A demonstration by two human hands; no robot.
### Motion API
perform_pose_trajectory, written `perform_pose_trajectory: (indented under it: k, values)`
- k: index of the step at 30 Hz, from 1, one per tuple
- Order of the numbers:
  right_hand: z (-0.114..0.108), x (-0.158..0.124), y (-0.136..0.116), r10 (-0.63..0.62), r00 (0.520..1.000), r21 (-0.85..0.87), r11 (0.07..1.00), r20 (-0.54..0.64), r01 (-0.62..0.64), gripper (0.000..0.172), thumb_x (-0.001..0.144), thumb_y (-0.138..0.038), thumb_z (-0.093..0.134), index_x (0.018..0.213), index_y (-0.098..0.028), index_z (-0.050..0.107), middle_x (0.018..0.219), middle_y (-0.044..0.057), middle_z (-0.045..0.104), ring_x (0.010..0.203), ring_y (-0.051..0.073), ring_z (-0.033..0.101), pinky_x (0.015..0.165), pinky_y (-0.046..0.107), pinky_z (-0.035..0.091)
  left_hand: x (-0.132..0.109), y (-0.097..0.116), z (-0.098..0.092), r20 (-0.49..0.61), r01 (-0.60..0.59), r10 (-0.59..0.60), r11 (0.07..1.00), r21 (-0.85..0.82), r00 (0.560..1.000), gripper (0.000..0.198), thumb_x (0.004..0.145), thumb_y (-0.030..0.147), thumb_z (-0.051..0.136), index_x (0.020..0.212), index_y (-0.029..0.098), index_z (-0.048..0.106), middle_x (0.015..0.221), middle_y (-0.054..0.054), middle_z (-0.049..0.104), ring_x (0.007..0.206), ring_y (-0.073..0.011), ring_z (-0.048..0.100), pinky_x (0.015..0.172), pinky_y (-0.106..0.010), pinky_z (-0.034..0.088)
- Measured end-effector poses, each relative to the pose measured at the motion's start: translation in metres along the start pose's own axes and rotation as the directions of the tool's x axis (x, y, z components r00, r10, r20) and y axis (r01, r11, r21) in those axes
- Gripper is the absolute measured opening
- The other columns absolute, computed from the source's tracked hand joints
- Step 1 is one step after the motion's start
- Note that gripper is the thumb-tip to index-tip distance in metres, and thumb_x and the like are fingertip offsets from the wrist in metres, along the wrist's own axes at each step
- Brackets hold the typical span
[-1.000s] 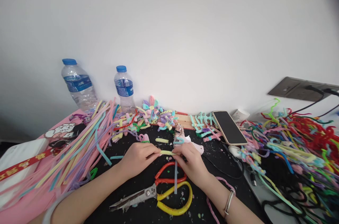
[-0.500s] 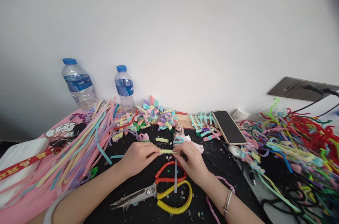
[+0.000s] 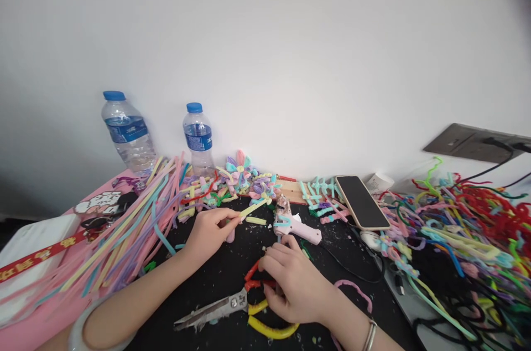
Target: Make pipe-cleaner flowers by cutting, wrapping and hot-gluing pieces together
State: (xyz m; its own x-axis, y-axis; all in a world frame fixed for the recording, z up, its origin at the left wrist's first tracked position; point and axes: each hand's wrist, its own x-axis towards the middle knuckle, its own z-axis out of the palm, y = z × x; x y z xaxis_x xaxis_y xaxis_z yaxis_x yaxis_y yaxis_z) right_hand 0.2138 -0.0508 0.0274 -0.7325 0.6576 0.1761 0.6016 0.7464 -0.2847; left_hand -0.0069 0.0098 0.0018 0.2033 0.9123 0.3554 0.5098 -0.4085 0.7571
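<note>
My left hand pinches a short yellow pipe cleaner and holds it tilted up toward the back of the black mat. Lower down, my right hand lies over the red and yellow handles of the scissors, fingers curled; whether they grip the handles is hidden. The scissor blades point left. A pink glue gun lies just beyond my right hand. Another short yellow piece rests on the mat between my hands.
Two water bottles stand against the wall. Long pastel pipe cleaners fan out at left over a pink sheet. A phone leans at back right beside a big tangle of coloured pipe cleaners. Finished flowers sit by the wall.
My hands have parted. The left one lifted the yellow piece up and back; the right one let go of it and dropped down onto the scissor handles.
</note>
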Motion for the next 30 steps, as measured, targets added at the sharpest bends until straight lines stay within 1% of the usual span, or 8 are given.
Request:
perform_pose_trajectory:
  k: [3,6,8,10,13,16,21,30]
  values:
    - [0.000,-0.001,0.006,0.041,0.998,0.039,0.998,-0.047,-0.039,0.013,0.076,-0.018,0.050,0.089,-0.019,0.052,0.080,0.003,0.058,0.076,0.020,0.051,0.079,0.038,0.036,0.000,-0.001,0.000,-0.011,-0.002,0.002,1.000,0.004,1.000,0.017,0.086,0.021,0.056,0.076,0.015,0.069,0.051,0.002,0.065,0.046,-0.0112,0.057,0.049,-0.020,0.043]
    - [-0.002,-0.003,0.015,0.102,0.972,0.079,0.993,-0.211,-0.087,0.017,0.082,-0.014,0.046,0.096,-0.019,0.052,0.092,0.006,0.060,0.088,0.022,0.053,0.081,0.036,0.037,0.000,-0.002,0.001,-0.040,-0.016,0.017,1.000,0.010,0.999,0.016,0.085,0.021,0.057,0.076,0.016,0.069,0.051,0.003,0.065,0.044,-0.0108,0.057,0.048,-0.020,0.042]
    - [-0.002,-0.004,0.022,0.212,0.908,0.050,0.977,-0.361,-0.209,0.025,0.082,-0.010,0.042,0.103,-0.019,0.052,0.101,0.008,0.059,0.096,0.023,0.053,0.083,0.036,0.037,0.000,-0.001,0.000,-0.048,-0.021,0.021,1.000,0.009,0.999,0.016,0.085,0.021,0.057,0.076,0.016,0.069,0.050,0.003,0.065,0.044,-0.0110,0.056,0.047,-0.020,0.042]
    - [-0.001,-0.004,0.030,0.341,0.826,-0.016,0.921,-0.448,-0.389,0.035,0.077,-0.009,0.044,0.110,-0.018,0.051,0.111,0.011,0.056,0.105,0.027,0.051,0.087,0.039,0.036,0.000,-0.001,0.000,-0.041,-0.019,0.019,1.000,-0.004,0.999,0.016,0.085,0.020,0.056,0.076,0.016,0.069,0.049,0.003,0.064,0.044,-0.0111,0.057,0.048,-0.020,0.042]
    - [0.005,-0.004,0.041,0.480,0.758,-0.104,0.812,-0.443,-0.575,0.050,0.068,-0.010,0.049,0.117,-0.018,0.050,0.121,0.014,0.051,0.110,0.031,0.049,0.086,0.041,0.035,0.001,-0.001,0.001,-0.042,-0.006,0.005,1.000,-0.019,0.999,0.016,0.085,0.020,0.057,0.076,0.016,0.069,0.048,0.003,0.064,0.043,-0.0107,0.056,0.047,-0.019,0.042]
    - [0.010,-0.003,0.049,0.554,0.726,-0.143,0.747,-0.407,-0.650,0.051,0.068,-0.011,0.049,0.119,-0.016,0.050,0.116,0.014,0.054,0.104,0.029,0.053,0.080,0.037,0.036,0.001,-0.002,0.001,-0.046,-0.004,0.003,1.000,-0.024,0.999,0.015,0.085,0.021,0.057,0.076,0.017,0.069,0.048,0.004,0.064,0.042,-0.0104,0.056,0.046,-0.019,0.042]
    - [0.006,-0.004,0.055,0.606,0.721,-0.133,0.728,-0.336,-0.673,0.040,0.071,-0.010,0.049,0.110,-0.017,0.054,0.097,0.009,0.064,0.093,0.027,0.056,0.078,0.035,0.032,0.001,-0.001,0.001,-0.050,-0.016,0.015,1.000,-0.016,0.999,0.016,0.084,0.021,0.057,0.074,0.017,0.069,0.045,0.005,0.063,0.041,-0.0103,0.054,0.046,-0.019,0.041]
    - [-0.010,-0.010,0.080,0.565,0.695,-0.268,0.656,-0.445,-0.705,0.049,0.068,-0.003,0.046,0.111,-0.022,0.059,0.103,0.007,0.066,0.096,0.027,0.051,0.081,0.041,0.029,0.001,0.000,0.000,-0.053,-0.010,0.010,1.000,-0.008,0.999,0.017,0.085,0.023,0.057,0.077,0.017,0.070,0.047,0.004,0.064,0.042,-0.0107,0.055,0.045,-0.020,0.040]
